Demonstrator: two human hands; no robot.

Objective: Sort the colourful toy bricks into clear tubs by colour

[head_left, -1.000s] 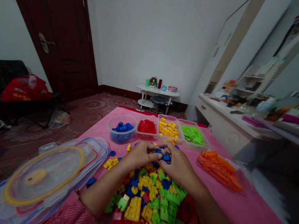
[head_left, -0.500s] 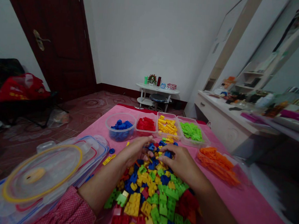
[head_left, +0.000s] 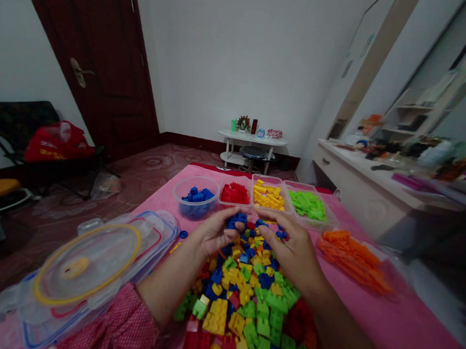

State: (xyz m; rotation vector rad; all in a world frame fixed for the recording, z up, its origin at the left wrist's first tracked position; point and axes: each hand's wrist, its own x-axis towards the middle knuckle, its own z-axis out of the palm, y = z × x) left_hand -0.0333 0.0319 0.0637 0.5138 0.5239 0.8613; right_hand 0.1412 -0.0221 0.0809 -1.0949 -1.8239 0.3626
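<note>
My left hand (head_left: 217,236) is closed round a small cluster of blue building bricks (head_left: 236,220), with its palm turned inward above the far end of the pile. Opposite it, my right hand (head_left: 292,245) curls its fingers, and a blue brick (head_left: 260,223) shows between thumb and fingertips. Beneath and between both hands spreads a heap of mixed building bricks (head_left: 245,281) in yellow, green, blue and red. Part of the heap is hidden by my hands and forearms.
Beyond the heap stand clear tubs of blue bricks (head_left: 197,196), red bricks (head_left: 235,192), yellow bricks (head_left: 269,196) and green bricks (head_left: 306,204). A container of orange bricks (head_left: 354,261) is at right. Stacked clear lids (head_left: 104,240) lie at left on the pink tablecloth (head_left: 409,328).
My left hand has gathered blue bricks into its fingers. My right hand has lifted slightly away from the heap. The whole view has shifted a little to the left.
</note>
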